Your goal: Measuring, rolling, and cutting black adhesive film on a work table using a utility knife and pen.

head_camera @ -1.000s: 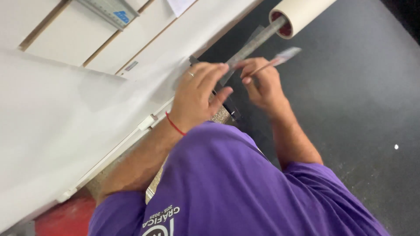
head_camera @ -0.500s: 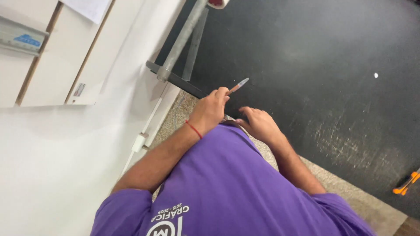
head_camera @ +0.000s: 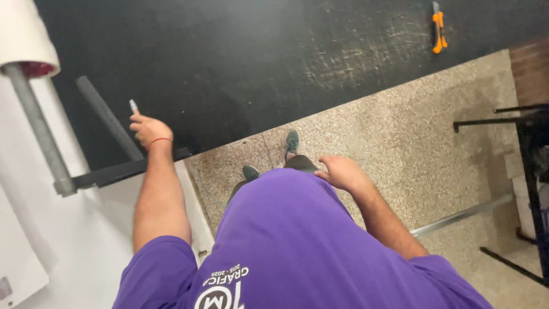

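My left hand (head_camera: 150,129), a red string around its wrist, is stretched out to the left over the edge of a black cutting mat (head_camera: 257,63). Its fingers are closed on a small grey pen-shaped blade (head_camera: 133,106) that points up and away. My right hand (head_camera: 342,173) holds nothing; it rests loosely against the front of my purple shirt (head_camera: 297,240), fingers slightly apart. Below me my dark green shoes (head_camera: 292,141) stand on the speckled floor.
A white roll (head_camera: 23,34) sits on a grey metal rod (head_camera: 39,134) at the left, beside a black bar (head_camera: 107,117). An orange utility knife (head_camera: 438,26) lies on the mat at top right. A black metal frame (head_camera: 529,143) stands at the right; a metal strip (head_camera: 460,214) lies on the floor.
The view has swung down to the floor and my feet. My hands have separated: the left now reaches out with the blade, and the right has dropped to my shirt.
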